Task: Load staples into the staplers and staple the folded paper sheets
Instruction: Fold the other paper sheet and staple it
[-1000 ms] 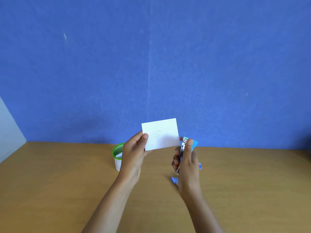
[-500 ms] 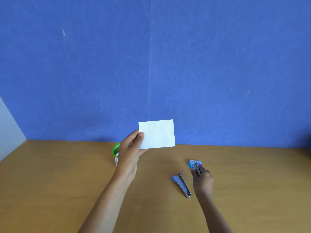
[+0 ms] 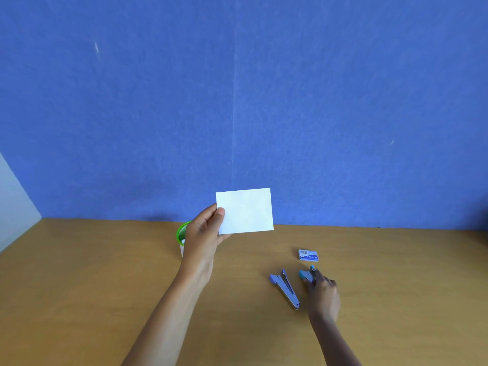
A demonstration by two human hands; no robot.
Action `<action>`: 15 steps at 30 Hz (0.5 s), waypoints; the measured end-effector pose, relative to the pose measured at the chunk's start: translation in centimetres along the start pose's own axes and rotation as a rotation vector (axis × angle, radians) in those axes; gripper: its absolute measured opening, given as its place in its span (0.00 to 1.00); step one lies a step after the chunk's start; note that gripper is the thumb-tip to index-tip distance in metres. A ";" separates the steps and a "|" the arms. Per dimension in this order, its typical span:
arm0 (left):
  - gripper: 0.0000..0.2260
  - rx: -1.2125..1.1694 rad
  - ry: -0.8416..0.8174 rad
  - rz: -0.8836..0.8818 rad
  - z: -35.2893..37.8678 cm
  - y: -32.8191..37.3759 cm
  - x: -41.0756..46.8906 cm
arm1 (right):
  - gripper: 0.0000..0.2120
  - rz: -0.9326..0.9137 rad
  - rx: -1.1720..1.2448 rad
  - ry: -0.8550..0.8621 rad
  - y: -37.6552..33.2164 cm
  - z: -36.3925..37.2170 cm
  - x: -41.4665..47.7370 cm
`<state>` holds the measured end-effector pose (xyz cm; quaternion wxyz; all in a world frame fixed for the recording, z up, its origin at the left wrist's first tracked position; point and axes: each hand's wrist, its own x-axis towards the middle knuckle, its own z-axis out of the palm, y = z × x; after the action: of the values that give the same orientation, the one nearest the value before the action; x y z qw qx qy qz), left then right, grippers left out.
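My left hand (image 3: 203, 233) pinches the left edge of a folded white paper sheet (image 3: 247, 211) and holds it upright above the wooden table (image 3: 92, 286). One staple shows near the sheet's top middle. My right hand (image 3: 323, 295) is low on the table with its fingers curled round a teal stapler (image 3: 306, 274), which lies on the surface; only its front end shows. A purple stapler (image 3: 285, 289) lies just left of it, apart from both hands. A small blue staple box (image 3: 308, 254) sits behind the staplers.
A white cup with a green rim (image 3: 181, 235) stands behind my left hand, partly hidden by it. A blue wall (image 3: 237, 101) rises along the table's far edge, and a white panel (image 3: 13, 196) closes the left side.
My right hand has moved down and away from the paper, bringing the teal stapler onto the table beside the purple one. The left hand has kept the sheet raised, drifting slightly left.
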<state>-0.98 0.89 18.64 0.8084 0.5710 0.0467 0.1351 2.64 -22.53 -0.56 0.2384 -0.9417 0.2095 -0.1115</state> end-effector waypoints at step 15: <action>0.08 0.026 0.005 0.006 -0.1 -0.2 0.1 | 0.13 -0.055 1.206 -0.143 -11.5 -9.8 -2.8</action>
<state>-0.83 0.94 18.45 0.8006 0.5811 0.0486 0.1382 1.03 -16.03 13.23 0.7403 -0.6510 0.0686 -0.1532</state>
